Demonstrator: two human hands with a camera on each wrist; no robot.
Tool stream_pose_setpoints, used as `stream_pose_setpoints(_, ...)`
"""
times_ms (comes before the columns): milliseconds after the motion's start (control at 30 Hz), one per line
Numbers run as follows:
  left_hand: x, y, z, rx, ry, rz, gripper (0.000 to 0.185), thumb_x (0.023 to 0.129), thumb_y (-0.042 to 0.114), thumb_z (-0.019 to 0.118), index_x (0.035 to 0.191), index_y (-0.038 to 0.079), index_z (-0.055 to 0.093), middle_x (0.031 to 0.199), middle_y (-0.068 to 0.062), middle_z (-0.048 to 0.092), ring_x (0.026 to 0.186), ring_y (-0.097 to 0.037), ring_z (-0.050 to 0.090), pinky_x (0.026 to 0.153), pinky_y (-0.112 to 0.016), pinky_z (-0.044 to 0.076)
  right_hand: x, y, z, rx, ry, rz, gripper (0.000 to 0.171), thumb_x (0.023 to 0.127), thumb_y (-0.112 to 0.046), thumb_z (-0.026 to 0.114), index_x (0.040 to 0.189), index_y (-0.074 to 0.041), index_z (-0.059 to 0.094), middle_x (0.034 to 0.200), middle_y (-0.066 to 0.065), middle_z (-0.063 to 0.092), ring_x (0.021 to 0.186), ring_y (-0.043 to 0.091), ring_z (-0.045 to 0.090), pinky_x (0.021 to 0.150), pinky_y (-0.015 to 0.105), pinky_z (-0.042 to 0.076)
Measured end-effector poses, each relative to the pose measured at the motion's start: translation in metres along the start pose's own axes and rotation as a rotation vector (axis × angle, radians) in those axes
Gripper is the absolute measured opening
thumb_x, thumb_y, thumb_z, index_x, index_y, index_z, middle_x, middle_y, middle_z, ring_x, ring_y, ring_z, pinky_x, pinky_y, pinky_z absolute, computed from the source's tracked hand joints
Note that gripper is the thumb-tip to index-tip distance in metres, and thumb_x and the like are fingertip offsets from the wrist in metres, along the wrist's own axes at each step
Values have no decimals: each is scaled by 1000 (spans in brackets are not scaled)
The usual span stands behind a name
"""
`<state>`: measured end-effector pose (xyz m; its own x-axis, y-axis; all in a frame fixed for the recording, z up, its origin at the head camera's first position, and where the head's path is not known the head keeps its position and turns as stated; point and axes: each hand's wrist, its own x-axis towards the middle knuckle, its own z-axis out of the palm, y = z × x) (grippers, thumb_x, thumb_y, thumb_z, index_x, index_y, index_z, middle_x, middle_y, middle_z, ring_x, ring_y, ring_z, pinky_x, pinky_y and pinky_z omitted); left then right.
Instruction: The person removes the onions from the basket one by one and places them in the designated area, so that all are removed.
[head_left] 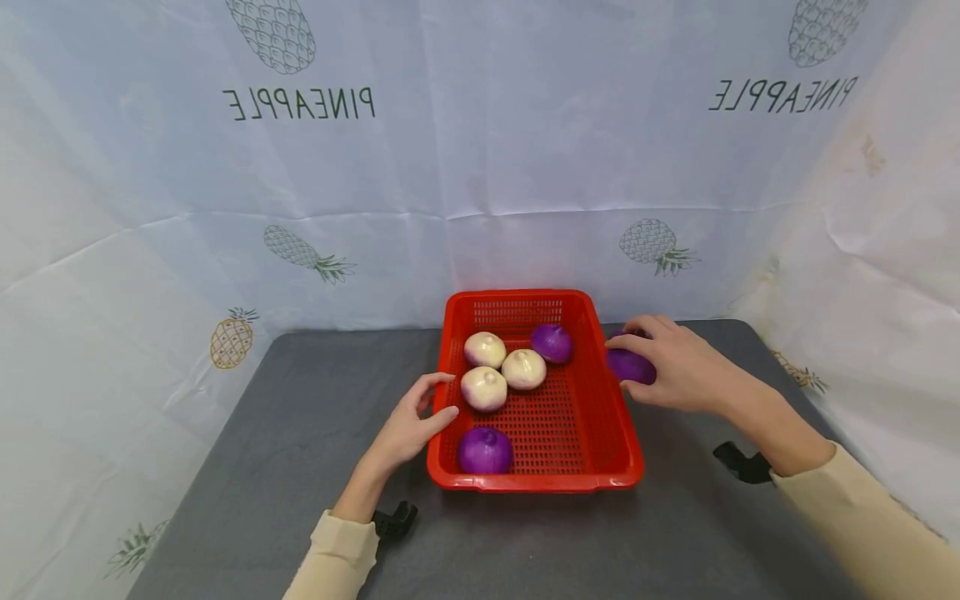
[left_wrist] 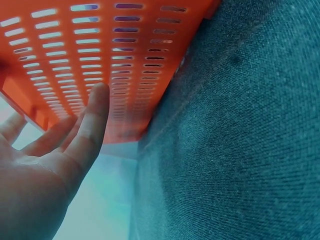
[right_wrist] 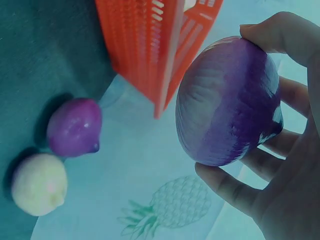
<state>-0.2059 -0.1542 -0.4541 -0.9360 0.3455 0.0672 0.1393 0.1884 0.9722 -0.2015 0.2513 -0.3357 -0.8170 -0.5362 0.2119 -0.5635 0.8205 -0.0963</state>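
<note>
Onion (right_wrist: 227,102): held just outside basket (head_left: 536,482); likely light, firm, slick; best gripped around widest part
Right hand (head_left: 678,365): onion grasped, thumb and fingertips
Left hand (head_left: 407,423): basket side touched, fingers relaxed

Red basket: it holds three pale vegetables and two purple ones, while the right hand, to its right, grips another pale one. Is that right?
Not quite: the gripped vegetable is purple, not pale, as the right wrist view shows. The red basket does hold three pale vegetables and two purple ones, with the right hand to its right.
</note>
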Motion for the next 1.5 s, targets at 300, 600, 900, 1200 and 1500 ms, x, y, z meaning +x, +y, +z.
stream_pose_setpoints(300, -1, 1, -1, 26, 19, 1, 53, 95, 16, 70, 143, 12, 48, 137, -19, 55, 116, -34, 60, 84, -45, 61, -13, 20, 3, 1, 12, 47, 55, 78, -22, 84, 129, -10, 68, 127, 19, 55, 114, 40, 51, 77, 55, 59)
stream_pose_setpoints(600, -1, 3, -1, 21, 16, -12, 53, 95, 17, 69, 143, 13, 48, 137, -19, 54, 115, -33, 62, 82, -45, 61, -25, 39, 11, 25, 8, 136, 54, 78, -20, 83, 128, -8, 67, 126, 21, 56, 114, 42, 51, 81, 59, 57)
stream_pose_setpoints(900, -2, 3, -1, 25, 19, -13, 53, 95, 16, 69, 143, 12, 48, 138, -19, 54, 116, -34, 61, 83, -45, 61, -37, 59, 27, 29, -15, 196, 55, 78, -22, 85, 127, -9, 65, 130, 24, 54, 116, 46, 48, 82, 64, 55)
stream_pose_setpoints(1200, -1, 2, 0, 32, 18, -8, 53, 95, 16, 69, 143, 11, 48, 136, -20, 55, 114, -34, 62, 82, -44, 61, -48, 70, 43, 6, -38, 230, 56, 81, -27, 82, 130, -5, 65, 128, 27, 52, 113, 48, 48, 84, 68, 51)
stream_pose_setpoints(1500, -1, 1, 1, 37, 20, -10, 52, 95, 16, 70, 142, 14, 49, 134, -19, 56, 112, -35, 63, 80, -43, 62, -58, 80, 60, 22, -54, 255, 57, 83, -28, 81, 132, -6, 65, 131, 27, 51, 114, 49, 47, 87, 70, 47)
